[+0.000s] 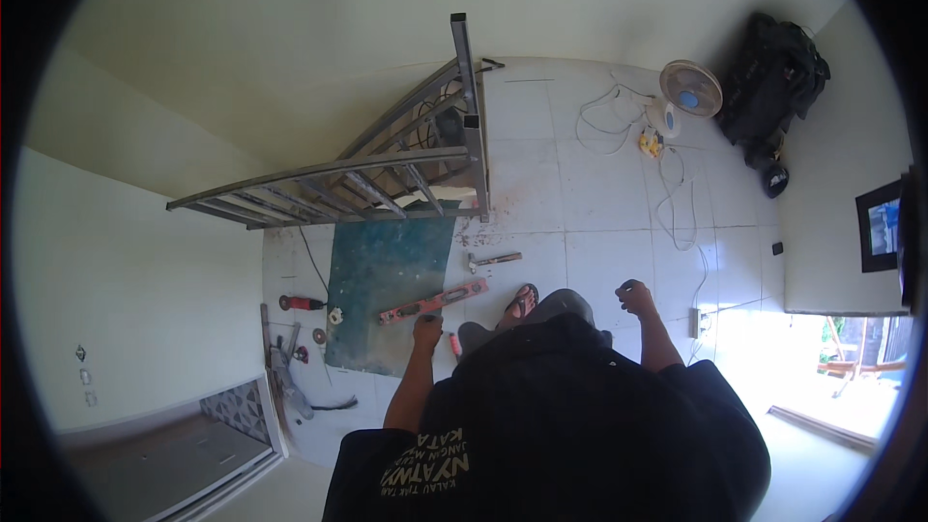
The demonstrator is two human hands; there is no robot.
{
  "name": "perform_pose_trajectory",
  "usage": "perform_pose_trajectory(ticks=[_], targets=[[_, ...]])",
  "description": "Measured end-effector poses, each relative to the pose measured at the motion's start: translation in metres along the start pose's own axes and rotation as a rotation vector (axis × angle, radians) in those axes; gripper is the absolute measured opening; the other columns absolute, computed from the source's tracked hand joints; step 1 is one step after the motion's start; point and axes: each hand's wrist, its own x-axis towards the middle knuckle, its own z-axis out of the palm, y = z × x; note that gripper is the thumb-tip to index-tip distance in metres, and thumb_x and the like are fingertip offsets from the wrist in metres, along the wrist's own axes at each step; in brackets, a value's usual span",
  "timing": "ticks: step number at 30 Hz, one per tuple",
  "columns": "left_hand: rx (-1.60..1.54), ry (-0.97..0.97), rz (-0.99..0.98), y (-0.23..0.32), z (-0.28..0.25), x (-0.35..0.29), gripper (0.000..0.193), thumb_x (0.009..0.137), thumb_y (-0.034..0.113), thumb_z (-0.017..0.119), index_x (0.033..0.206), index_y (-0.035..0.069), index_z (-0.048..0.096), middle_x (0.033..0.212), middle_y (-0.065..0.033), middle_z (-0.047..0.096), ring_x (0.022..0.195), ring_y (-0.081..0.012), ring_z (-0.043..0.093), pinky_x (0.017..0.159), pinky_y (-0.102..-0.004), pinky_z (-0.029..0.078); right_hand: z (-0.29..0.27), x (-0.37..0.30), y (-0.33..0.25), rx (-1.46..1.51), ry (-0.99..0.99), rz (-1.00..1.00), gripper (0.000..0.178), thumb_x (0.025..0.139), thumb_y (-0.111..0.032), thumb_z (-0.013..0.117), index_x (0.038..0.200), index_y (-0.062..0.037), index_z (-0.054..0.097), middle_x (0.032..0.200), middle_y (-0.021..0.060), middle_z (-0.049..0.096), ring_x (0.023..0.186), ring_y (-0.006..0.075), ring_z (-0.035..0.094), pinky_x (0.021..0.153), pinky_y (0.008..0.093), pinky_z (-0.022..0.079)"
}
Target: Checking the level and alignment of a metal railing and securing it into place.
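My left hand [427, 331] is low on the left with its fingers curled. A small dark patch shows at its fingertips, too small to name. Just beyond it is a red spirit level [454, 297], slanting across the edge of a dark green sheet [387, 261]; whether the hand touches the level is unclear. Out to the right, my right hand [636, 300] is closed over the pale tiles, with a small dark thing at its fingers that I cannot make out. A hammer [496, 259] lies on the tiles past the level.
A grey metal frame with bars [362, 166] stands at the far left, one post upright. A red power tool [303, 304] lies left of the sheet. At the back right are a fan [690, 89], loose white cable [667, 195] and a black bag [770, 77].
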Motion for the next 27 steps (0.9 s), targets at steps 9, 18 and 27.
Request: perform_pose_trajectory(ticks=[9,18,27], targets=[[-0.002,-0.150,0.242,0.009,-0.021,-0.029,0.022,0.081,0.024,0.062,0.084,0.003,0.061,0.067,-0.0038,0.058,0.055,-0.0130,0.057,0.045,-0.0256,0.042,0.041,-0.080,0.048,-0.038,0.011,-0.063,0.025,0.076,-0.023,0.064,0.088,-0.0011,0.063,0.069,0.0098,0.065,0.055,0.0159,0.063,0.048,0.0282,0.050],[0.041,-0.217,0.024,-0.115,-0.045,-0.083,0.026,0.081,0.024,0.061,0.091,0.000,0.061,0.069,-0.0073,0.060,0.058,-0.0176,0.060,0.047,-0.0310,0.045,0.058,-0.144,0.078,0.004,0.058,0.086,0.027,0.073,-0.025,0.065,0.083,-0.0010,0.065,0.068,0.0109,0.066,0.055,0.0199,0.064,0.056,0.0336,0.053],[0.053,-0.262,-0.069,-0.121,-0.055,-0.102,0.027,0.076,0.022,0.062,0.085,-0.003,0.065,0.066,-0.0089,0.062,0.054,-0.0179,0.060,0.045,-0.0319,0.046,0.053,-0.143,0.074,-0.031,0.052,0.038,0.030,0.072,-0.028,0.066,0.084,-0.0003,0.066,0.071,0.0134,0.067,0.061,0.0233,0.066,0.064,0.0355,0.054]])
